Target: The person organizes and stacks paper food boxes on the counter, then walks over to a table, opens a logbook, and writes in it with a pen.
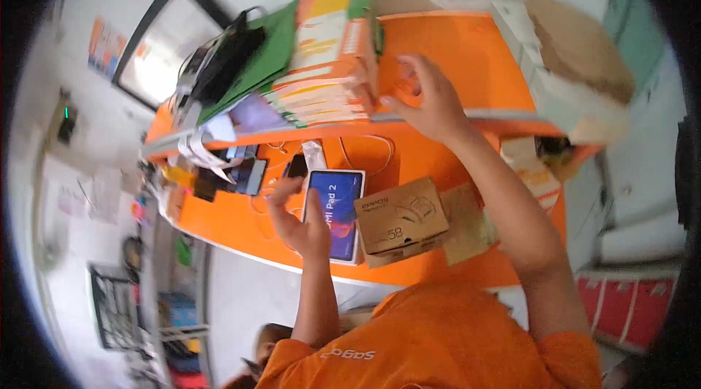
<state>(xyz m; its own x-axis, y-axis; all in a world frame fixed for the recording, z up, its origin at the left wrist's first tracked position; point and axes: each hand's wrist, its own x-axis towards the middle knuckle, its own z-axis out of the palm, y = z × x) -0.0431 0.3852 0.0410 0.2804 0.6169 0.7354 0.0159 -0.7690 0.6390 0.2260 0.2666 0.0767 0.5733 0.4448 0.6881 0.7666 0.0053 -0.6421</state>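
Observation:
My right hand (pixel 431 100) reaches over the orange upper shelf (pixel 464 46), its fingers apart and curved, just right of a stack of orange, white and green boxes (pixel 328 60). Nothing shows between its fingers. On the lower orange desk, my left hand (pixel 303 217) is raised with thumb and fingers spread, over the left edge of a blue and white tablet box (pixel 337 217) marked "Pad 2". A brown cardboard box (pixel 401 219) marked "EPPOS" and "58" lies beside the tablet box, with another brown cardboard piece (pixel 467 224) to its right.
Phones (pixel 254 177) and white cables lie at the desk's left. A black-framed screen (pixel 171 38) and green folders (pixel 259 60) stand at the upper left. A white box (pixel 522 53) with brown paper sits at the shelf's right end. Red drawers (pixel 624 305) are at the lower right.

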